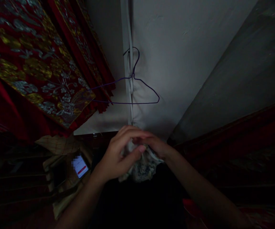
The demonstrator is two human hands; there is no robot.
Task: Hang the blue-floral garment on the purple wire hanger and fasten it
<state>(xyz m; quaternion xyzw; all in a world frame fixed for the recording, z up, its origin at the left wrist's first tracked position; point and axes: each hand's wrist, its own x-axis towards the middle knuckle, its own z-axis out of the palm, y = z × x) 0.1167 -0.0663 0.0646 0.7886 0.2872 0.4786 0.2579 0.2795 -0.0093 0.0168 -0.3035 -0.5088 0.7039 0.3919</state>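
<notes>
Close to my body, a crumpled patterned cloth (142,168) in pale and dark tones is bunched up between my two hands. My left hand (122,152) curls over its left side, thumb lying across the front and fingers bent over the top. From the other side my right hand (156,144) closes on the cloth's upper right, its fingertips partly hidden behind the left hand. Beyond my hands, a thin dark purple wire hanger (134,103) hangs against the wall with nothing on it.
Red cloth with gold and silver embroidery (32,66) hangs at the upper left. A pale cable (129,31) runs down the grey wall (171,47). At lower left a lit phone (80,167) lies on a wooden seat or stand. The surroundings are very dark.
</notes>
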